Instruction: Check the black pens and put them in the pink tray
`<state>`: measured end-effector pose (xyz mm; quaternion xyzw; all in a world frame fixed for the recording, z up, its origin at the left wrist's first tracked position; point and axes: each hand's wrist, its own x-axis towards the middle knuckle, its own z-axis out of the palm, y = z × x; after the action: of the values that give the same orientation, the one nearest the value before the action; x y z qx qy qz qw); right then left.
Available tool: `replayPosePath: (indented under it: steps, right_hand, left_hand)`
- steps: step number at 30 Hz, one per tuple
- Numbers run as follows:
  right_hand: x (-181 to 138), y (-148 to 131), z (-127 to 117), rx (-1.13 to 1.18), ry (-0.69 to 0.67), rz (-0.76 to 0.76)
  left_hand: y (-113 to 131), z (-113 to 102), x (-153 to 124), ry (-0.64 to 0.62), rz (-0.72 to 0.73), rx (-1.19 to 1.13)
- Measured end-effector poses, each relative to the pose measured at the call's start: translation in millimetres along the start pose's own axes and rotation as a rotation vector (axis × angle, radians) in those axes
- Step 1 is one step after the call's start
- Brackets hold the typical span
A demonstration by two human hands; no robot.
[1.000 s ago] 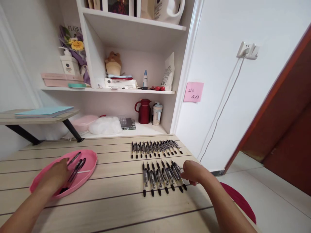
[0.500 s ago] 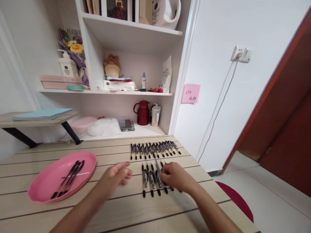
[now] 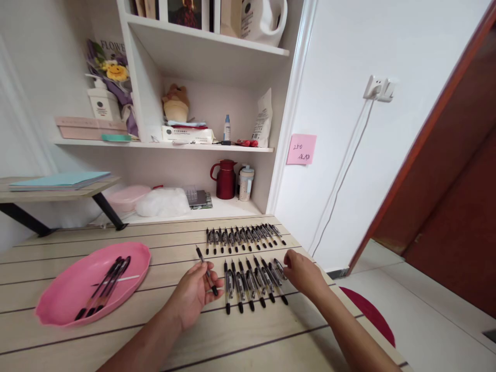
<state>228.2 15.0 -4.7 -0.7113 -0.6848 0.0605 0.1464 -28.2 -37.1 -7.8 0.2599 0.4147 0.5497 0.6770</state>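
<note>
- Left hand (image 3: 194, 295) pinches pen (image 3: 204, 267), parallel at left end of near row (image 3: 251, 281).
- Right hand (image 3: 304, 274) unclenched, fingertips bracing row's right end.
- Tray (image 3: 62, 306) holds spares (image 3: 103, 284).

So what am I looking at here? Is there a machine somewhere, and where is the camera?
There is no machine here. These are a person's two bare hands, filmed by one camera worn on the head. It looks forward and down, so the arms come in from the bottom edge. The left hand pinches one black pen over a wooden table. The right hand touches the right end of the near row of pens; I cannot tell whether it grips one. Beyond that lies a far row of pens. To the left, a pink tray holds a few more pens. Shelves with a red jug stand behind.
</note>
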Motion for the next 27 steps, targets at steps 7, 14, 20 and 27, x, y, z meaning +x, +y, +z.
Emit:
replayPosePath:
  steps: [7, 14, 20, 27]
  right_hand:
    - [6.7, 16.6, 32.6, -0.101, -0.030, -0.020]
    - [12.3, 20.2, 34.7, -0.043, -0.021, -0.003]
    - [7.9, 30.3, 21.7, 0.066, -0.063, -0.026]
    - [-3.8, 14.4, -2.2, 0.681, -0.162, -0.052]
  left_hand:
    - [-2.4, -11.2, 0.7, -0.071, 0.033, -0.027]
    - [-8.8, -10.5, -2.8, -0.144, 0.038, 0.032]
    - [-12.0, -7.6, -5.9, -0.180, 0.054, 0.125]
    - [-19.7, -4.1, -8.6, -0.217, 0.131, 0.489]
